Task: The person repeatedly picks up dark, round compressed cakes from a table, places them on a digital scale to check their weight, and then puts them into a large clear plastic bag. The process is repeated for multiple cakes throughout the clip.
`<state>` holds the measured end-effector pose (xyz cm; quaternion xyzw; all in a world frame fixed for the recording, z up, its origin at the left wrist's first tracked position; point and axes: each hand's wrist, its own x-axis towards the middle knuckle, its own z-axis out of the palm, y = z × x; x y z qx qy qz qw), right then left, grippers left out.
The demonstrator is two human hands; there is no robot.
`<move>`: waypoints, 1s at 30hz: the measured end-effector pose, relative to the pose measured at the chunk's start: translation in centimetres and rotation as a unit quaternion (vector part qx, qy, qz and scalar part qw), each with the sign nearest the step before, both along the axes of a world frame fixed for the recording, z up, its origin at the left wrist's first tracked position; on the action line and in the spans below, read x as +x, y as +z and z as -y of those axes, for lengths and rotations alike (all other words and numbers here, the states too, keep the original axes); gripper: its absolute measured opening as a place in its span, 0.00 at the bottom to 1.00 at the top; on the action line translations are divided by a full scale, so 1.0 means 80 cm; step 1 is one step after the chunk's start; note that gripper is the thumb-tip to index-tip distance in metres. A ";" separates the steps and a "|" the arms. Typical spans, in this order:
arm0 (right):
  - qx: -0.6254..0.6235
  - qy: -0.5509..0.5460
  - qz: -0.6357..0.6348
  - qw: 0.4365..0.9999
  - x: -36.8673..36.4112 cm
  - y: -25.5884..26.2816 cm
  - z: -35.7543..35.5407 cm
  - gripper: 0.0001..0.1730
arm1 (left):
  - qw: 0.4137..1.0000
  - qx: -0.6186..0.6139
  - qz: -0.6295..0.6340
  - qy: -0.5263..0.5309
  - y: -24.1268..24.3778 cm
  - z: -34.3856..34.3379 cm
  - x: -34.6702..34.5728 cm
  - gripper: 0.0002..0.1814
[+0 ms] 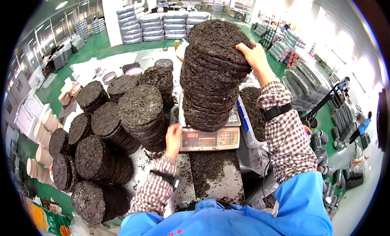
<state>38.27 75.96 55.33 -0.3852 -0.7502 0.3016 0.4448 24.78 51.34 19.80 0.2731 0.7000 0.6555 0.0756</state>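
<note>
A tall, slightly leaning stack of round, dark dried seaweed cakes (210, 83) stands over an electronic weighing scale (224, 139) with a lit red display and a keypad. At the stack's upper right rim, my right hand (256, 58) grips the edge, with some fingers hidden behind it. My left hand (173, 138) is beside the scale's front left corner, its fingers curled together and nothing visible in them. Whether it touches the scale is unclear. Just left of it rises another seaweed stack (141, 111).
Several more seaweed stacks (91, 157) crowd the table's left side, some lying tilted. A white bin of loose seaweed (253, 105) stands right of the scale. Seaweed crumbs (213, 172) cover the metal surface in front. Pale round discs (39, 169) line the far left edge.
</note>
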 end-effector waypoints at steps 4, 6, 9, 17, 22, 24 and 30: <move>-0.128 0.125 -0.160 0.971 0.003 0.010 -0.009 0.47 | 0.969 -0.082 0.200 -0.118 -0.082 0.118 0.054 0.10; -0.264 0.308 -0.257 0.877 0.015 0.006 -0.032 0.29 | 0.941 -0.095 0.307 -0.105 -0.117 0.175 0.070 0.09; -0.331 0.277 -0.379 0.819 0.048 -0.005 -0.022 0.27 | 0.922 -0.137 0.351 -0.084 -0.145 0.232 0.089 0.08; -0.551 0.388 -0.500 0.543 0.247 -0.174 0.007 0.32 | 0.895 -0.178 0.396 -0.100 -0.138 0.260 0.134 0.06; -0.397 0.163 -0.137 0.893 0.328 -0.330 0.127 0.40 | 0.954 -0.128 0.248 -0.113 -0.107 0.241 0.083 0.08; -0.462 0.146 -0.128 0.865 0.353 -0.423 0.157 0.44 | 0.993 -0.069 0.075 -0.056 0.034 0.181 0.051 0.08; -0.367 0.118 0.042 0.922 0.370 -0.585 0.217 0.51 | 0.986 -0.025 -0.164 -0.016 0.395 -0.028 -0.022 0.48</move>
